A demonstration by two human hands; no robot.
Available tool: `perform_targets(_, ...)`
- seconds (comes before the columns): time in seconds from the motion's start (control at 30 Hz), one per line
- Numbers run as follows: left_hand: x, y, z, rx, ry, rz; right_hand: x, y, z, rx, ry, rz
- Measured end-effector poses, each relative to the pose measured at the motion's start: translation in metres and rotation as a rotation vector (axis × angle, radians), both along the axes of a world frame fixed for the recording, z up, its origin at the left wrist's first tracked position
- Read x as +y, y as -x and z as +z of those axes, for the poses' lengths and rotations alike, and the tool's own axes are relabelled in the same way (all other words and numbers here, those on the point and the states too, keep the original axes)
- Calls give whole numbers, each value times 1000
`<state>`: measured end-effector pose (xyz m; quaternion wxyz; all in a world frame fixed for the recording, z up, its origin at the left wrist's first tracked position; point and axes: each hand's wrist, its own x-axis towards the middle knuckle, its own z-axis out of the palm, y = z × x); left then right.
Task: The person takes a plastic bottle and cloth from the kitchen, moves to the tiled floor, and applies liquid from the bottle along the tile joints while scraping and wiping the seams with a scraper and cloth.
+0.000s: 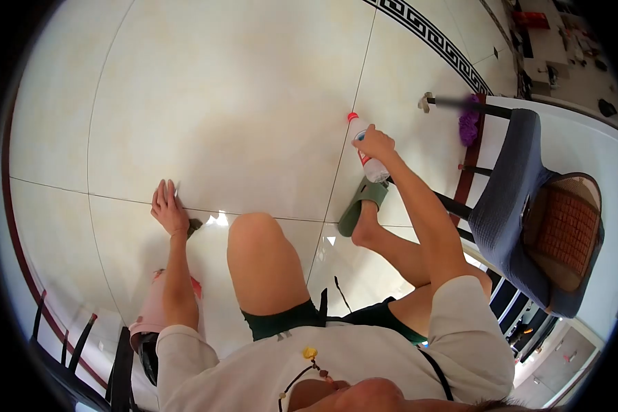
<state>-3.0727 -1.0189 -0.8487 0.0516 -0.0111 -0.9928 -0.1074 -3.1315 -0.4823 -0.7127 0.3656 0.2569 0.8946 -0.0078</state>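
Note:
My right hand point(375, 143) is closed around a clear plastic bottle point(373, 167) with a red cap and a partly hidden label. The bottle tilts, cap pointing up and away from me, above the green slipper point(354, 210) on my right foot. At the left, my left hand point(167, 209) reaches low over the tiled floor, its fingers bent together. A small pale sliver point(177, 190) shows at the inner edge of these fingers. Its kind cannot be made out, and the thumb is mostly hidden.
Beside my left forearm stands a pink bin point(151, 305) with a dark liner. A blue-covered chair point(505, 185) with a woven brown seat mat point(563, 230) is on the right. Dark chair legs point(82, 343) rise at the lower left. A purple item point(468, 123) lies by the wall.

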Motion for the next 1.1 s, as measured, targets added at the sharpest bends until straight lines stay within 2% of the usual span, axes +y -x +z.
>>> perform_targets(0.23,-2,0,4,-35,0,-34,46,70,-1,-84,9,80)
perform_targets(0.47,13,26,16,-124,-221,-12,77,137,1,-73,5,76)
perform_targets(0.57,30,50,-2,-110,-109,-70,96,165,-6,-71,-24,109)
perform_targets(0.67,26,58,4,-405,-307,58,106,191,-3,-70,-25,126)
perform_targets(0.8,21,80,26,-734,-239,63,120,221,0,-66,-3,93)
perform_targets(0.83,19,78,22,-769,-151,-13,124,229,-2,-59,-2,85)
perform_targets(1.03,23,70,7,-635,-101,-88,152,273,-10,-40,-24,96)
perform_targets(1.1,28,75,2,-737,-64,21,164,290,-15,-50,-11,103)
